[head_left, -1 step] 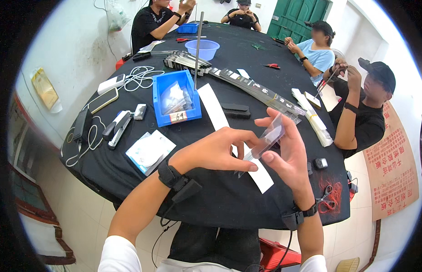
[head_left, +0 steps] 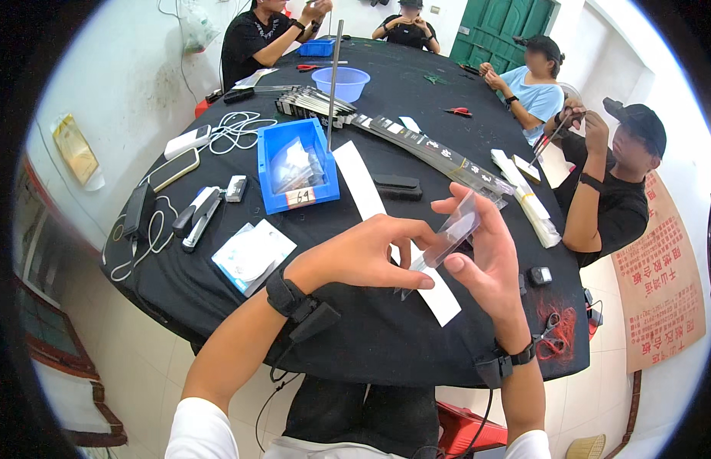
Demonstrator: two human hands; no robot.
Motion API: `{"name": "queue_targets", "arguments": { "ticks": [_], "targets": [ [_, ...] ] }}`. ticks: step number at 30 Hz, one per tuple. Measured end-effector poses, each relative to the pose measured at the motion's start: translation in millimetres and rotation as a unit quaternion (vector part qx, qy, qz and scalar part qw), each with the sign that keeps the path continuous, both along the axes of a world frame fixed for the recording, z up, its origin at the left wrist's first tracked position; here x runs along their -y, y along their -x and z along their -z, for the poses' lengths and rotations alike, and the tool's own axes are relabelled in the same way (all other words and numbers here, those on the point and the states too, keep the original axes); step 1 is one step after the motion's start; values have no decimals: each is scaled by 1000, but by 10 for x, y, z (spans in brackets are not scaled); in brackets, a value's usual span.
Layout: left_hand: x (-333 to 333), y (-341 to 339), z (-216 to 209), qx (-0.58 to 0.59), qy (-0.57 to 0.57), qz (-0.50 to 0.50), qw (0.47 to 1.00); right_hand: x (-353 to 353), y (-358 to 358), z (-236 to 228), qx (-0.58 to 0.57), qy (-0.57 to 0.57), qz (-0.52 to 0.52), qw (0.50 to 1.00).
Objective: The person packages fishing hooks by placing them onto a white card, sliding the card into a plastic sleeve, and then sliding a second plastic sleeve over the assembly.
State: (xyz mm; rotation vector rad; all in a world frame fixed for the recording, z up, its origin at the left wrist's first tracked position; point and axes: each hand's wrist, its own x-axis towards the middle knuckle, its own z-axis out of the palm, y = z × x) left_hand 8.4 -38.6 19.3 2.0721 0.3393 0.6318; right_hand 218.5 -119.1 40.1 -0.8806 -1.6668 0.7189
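Note:
Both hands are raised over the near part of the table around a narrow clear plastic sleeve (head_left: 452, 232), which is tilted up to the right. My left hand (head_left: 368, 251) pinches its lower end between thumb and fingers. At the upper end, my right hand (head_left: 489, 264) has it between the thumb and the long fingers, which are only loosely bent. Whether anything is inside the sleeve is too faint to tell. Beneath the hands lies a long white strip (head_left: 358, 180), partly covered by them. A black brush-like block (head_left: 397, 187) rests beyond my left hand.
Left of centre sits a blue bin (head_left: 265, 172) of small plastic bags, with a metal rod (head_left: 335, 76) upright beside it. A stapler (head_left: 202, 214) and white packets (head_left: 254, 252) lie nearer. Packaged strips (head_left: 428, 145) stretch rightward. Scissors (head_left: 552, 325) lie on red threads. Several people sit around.
My right hand has shifted very slightly at the sleeve. The left hand and the things on the table look the same.

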Motion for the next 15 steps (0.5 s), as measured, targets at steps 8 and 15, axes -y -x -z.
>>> {"name": "queue_targets", "arguments": {
  "ticks": [8, 15],
  "targets": [
    [-30, -15, 66, -8, -10, -1, 1000, -54, -77, 21, 57, -18, 17, 998],
    [-37, -35, 88, -5, -20, 0, 1000, -65, -69, 33, 64, -34, 16, 997]
  ]
}}
